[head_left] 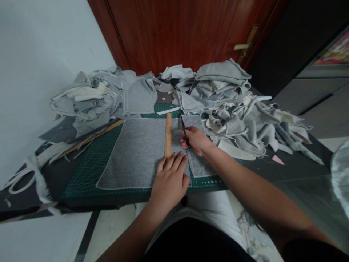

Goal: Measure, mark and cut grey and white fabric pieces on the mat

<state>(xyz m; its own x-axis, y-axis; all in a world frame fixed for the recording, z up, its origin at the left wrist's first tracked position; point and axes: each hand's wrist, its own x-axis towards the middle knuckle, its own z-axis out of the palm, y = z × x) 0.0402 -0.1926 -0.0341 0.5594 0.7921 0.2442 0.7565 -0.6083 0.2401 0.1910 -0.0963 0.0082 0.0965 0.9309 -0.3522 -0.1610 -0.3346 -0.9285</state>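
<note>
A grey piece of fabric (pixel 133 153) lies flat on a green cutting mat (pixel 79 174). Across it runs a wooden ruler (pixel 168 133), pointing away from me. My left hand (pixel 171 173) presses down on the near end of the ruler and the fabric, its fingers stretched out. To the right, my right hand (pixel 195 140) grips black scissors (pixel 183 125) by the handles, blades pointing away at the far edge of the fabric. A cut line parts the main piece from a narrower grey strip (pixel 197 163) on the right, partly under my right wrist.
Heaped grey fabric scraps (pixel 100 91) lie at the back left, and a folded stack (pixel 223 80) rises at the back right. Loose offcuts (pixel 256 127) spread along the right. A long wooden stick (pixel 107 128) lies left. A wooden door (pixel 174 32) stands behind the table.
</note>
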